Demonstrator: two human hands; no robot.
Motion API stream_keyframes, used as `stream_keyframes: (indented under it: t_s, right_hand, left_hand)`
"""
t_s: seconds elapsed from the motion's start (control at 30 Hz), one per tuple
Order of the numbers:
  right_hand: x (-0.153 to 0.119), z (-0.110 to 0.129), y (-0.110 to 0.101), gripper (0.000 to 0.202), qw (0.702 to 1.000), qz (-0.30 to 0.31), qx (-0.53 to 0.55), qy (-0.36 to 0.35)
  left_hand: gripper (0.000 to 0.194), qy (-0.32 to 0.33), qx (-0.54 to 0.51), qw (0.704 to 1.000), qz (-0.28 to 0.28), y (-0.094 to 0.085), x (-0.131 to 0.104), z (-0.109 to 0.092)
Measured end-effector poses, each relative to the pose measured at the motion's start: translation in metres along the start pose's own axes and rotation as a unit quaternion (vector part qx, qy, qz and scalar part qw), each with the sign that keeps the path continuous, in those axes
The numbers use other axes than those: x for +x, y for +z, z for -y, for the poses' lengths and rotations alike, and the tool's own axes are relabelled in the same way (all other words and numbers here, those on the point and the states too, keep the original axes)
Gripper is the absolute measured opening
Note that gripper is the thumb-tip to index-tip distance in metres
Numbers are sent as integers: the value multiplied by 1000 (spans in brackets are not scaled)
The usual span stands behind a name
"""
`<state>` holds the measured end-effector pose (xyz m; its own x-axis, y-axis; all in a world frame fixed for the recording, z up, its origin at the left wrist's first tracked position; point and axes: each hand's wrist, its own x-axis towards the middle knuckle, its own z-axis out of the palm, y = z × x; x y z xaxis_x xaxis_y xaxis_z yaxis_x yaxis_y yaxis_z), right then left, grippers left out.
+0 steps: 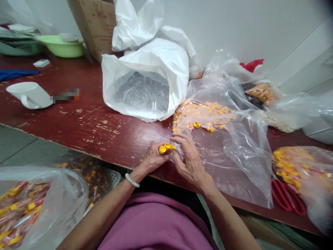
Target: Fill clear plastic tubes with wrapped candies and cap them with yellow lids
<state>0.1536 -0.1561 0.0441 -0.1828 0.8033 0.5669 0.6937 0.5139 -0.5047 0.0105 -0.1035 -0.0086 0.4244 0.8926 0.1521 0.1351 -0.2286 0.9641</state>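
Observation:
My left hand [155,158], a beaded bracelet at its wrist, is closed around a few small yellow-topped tubes [162,149]. Their round yellow ends point up; the fingers hide most of their bodies. Close beside it, my right hand [188,158] has its fingers stretched and apart, the thumb by the rightmost yellow cap [173,147]. Whether the thumb presses on that cap I cannot tell. Just beyond both hands lies a clear plastic bag [241,139] with many yellow caps [205,113] in it. A white sack [179,74] gapes toward me, holding many clear tubes [143,92].
The worn red table [91,128] carries a white mug [32,94], a green basin [63,47] and a cardboard box [95,27]. Red-handled scissors [288,198] lie right, near another bag of yellow pieces [291,168]. A large filled bag [65,194] stands low at left.

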Motion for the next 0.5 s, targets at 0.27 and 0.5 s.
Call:
stream_keyframes:
  t_s: [0.27,0.5]
  right_hand:
    - [-17,-5,27,60,991,110,-82,-2]
    - [-17,-13,13,65,999,24,-32,33]
  left_hand:
    - [13,-5,-50,999,7,0,2,8]
    - [22,-111,-149,982,-13,-3,-1,-9]
